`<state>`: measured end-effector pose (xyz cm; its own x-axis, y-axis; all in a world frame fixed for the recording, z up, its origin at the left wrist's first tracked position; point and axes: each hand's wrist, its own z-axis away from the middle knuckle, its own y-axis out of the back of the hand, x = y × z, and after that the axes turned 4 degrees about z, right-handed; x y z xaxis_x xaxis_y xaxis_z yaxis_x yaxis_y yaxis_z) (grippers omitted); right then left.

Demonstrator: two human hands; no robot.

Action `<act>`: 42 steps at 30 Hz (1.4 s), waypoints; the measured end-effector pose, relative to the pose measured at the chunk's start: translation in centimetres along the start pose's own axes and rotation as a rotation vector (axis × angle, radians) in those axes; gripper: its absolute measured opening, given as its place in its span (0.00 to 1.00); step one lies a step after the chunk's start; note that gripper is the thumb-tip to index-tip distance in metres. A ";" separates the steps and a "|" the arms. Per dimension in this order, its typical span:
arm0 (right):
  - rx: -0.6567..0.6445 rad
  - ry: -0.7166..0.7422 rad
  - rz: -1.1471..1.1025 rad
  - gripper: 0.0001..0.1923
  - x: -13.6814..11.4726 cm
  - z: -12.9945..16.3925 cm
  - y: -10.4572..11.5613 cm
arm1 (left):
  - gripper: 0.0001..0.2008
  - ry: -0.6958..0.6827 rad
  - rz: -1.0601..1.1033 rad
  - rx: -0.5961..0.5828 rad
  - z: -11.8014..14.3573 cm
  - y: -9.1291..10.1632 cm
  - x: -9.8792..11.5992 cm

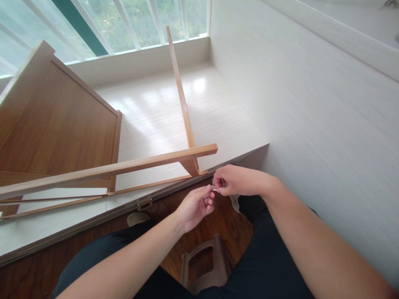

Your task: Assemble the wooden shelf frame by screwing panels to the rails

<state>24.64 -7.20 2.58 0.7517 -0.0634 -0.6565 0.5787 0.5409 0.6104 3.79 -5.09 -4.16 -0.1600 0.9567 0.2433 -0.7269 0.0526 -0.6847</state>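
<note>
Between my two hands is a small L-shaped metal piece [213, 185], bright and thin like a hex key, though too small to be sure. My right hand [229, 180] pinches it with thumb and curled fingers. The thumb and forefinger of my left hand [198, 203] close on its lower end, while the other fingers curl loosely. Just beyond my hands, the end of a wooden rail [199, 152] crosses a long wooden bar [181, 89]. A small metal fitting [194, 156] shows in the rail's side near that crossing.
A brown wooden panel [67, 120] stands at the left on the pale tiled ledge [146, 133]. White wall tiles [311, 104] rise on the right; a barred window [134, 25] is at the back. Below are a brown plastic stool [207, 265], my legs and shoes, and dark wood flooring [174, 265].
</note>
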 end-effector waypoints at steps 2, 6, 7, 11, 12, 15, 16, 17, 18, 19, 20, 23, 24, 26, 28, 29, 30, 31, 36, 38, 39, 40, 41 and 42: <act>0.012 0.027 0.037 0.02 -0.1 -0.2 -0.2 | 0.17 0.005 0.010 0.008 -0.1 0.0 -0.1; 0.007 0.102 0.116 0.04 -0.2 -0.5 -0.6 | 0.17 0.008 0.004 0.019 -0.3 0.1 -0.1; 0.005 0.116 0.135 0.04 -0.2 -0.5 -0.7 | 0.17 0.001 0.000 0.019 -0.3 0.0 -0.2; -0.003 0.063 0.154 0.05 0.3 -0.8 -0.7 | 0.18 -0.073 -0.032 0.033 -0.4 0.1 -0.4; -0.022 0.034 0.147 0.07 0.4 -0.9 -0.7 | 0.18 -0.094 -0.047 0.042 -0.5 0.2 -0.5; -0.100 -0.007 0.149 0.12 0.6 -1.3 -0.5 | 0.20 -0.143 -0.116 0.057 -0.6 0.5 -0.8; -0.122 -0.002 0.146 0.14 0.6 -1.4 -0.5 | 0.20 -0.159 -0.143 0.056 -0.6 0.6 -0.9; -0.146 0.007 0.129 0.15 0.6 -1.5 -0.5 | 0.20 -0.178 -0.170 0.053 -0.6 0.8 -0.9; -0.170 0.017 0.094 0.16 0.6 -1.6 -0.5 | 0.20 -0.198 -0.195 0.050 -0.6 0.9 -1.0; -0.194 0.023 0.049 0.17 0.5 -1.8 -0.5 | 0.21 -0.218 -0.218 0.050 -0.6 0.9 -1.0; -0.214 0.023 0.002 0.17 0.4 -1.9 -0.5 | 0.21 -0.237 -0.237 0.051 -0.6 1.0 -1.0; -0.229 0.014 -0.080 0.17 0.1 -2.1 -0.6 | 0.21 -0.277 -0.269 0.066 -0.4 1.0 -0.9; -0.223 0.014 -0.086 0.17 0.0 -2.1 -0.6 | 0.21 -0.284 -0.272 0.071 -0.4 1.0 -0.8; -0.215 0.018 -0.093 0.17 -0.2 -2.2 -0.6 | 0.21 -0.291 -0.276 0.078 -0.3 1.0 -0.6; -0.216 0.024 -0.097 0.18 -0.3 -2.3 -0.7 | 0.21 -0.292 -0.279 0.078 -0.3 1.0 -0.6; -0.218 0.027 -0.100 0.18 -0.3 -2.3 -0.7 | 0.21 -0.291 -0.281 0.076 -0.3 1.0 -0.5; -0.219 0.030 -0.103 0.18 -0.4 -2.4 -0.7 | 0.21 -0.291 -0.284 0.074 -0.3 1.1 -0.5; -0.220 0.032 -0.107 0.18 -0.4 -2.4 -0.8 | 0.20 -0.291 -0.287 0.071 -0.3 1.1 -0.5; -0.212 0.048 -0.123 0.18 -0.3 -2.6 -1.0 | 0.19 -0.289 -0.297 0.064 -0.3 1.5 -0.5; -0.209 0.050 -0.127 0.18 -0.2 -2.7 -1.1 | 0.18 -0.287 -0.304 0.058 -0.3 1.6 -0.5; -0.210 0.051 -0.129 0.18 -0.2 -2.7 -1.1 | 0.17 -0.286 -0.310 0.053 -0.4 1.7 -0.5; -0.212 0.051 -0.131 0.18 -0.2 -2.8 -1.2 | 0.17 -0.285 -0.315 0.049 -0.4 1.7 -0.5; -0.213 0.051 -0.132 0.18 -0.2 -2.8 -1.2 | 0.17 -0.285 -0.320 0.047 -0.4 1.8 -0.4; -0.214 0.052 -0.134 0.18 -0.2 -2.8 -1.3 | 0.17 -0.285 -0.322 0.047 -0.4 1.8 -0.4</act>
<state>22.83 -5.48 0.71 0.6521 -0.1066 -0.7506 0.5880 0.6961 0.4120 2.88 -5.27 -5.78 -0.0931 0.7755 0.6244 -0.7987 0.3163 -0.5120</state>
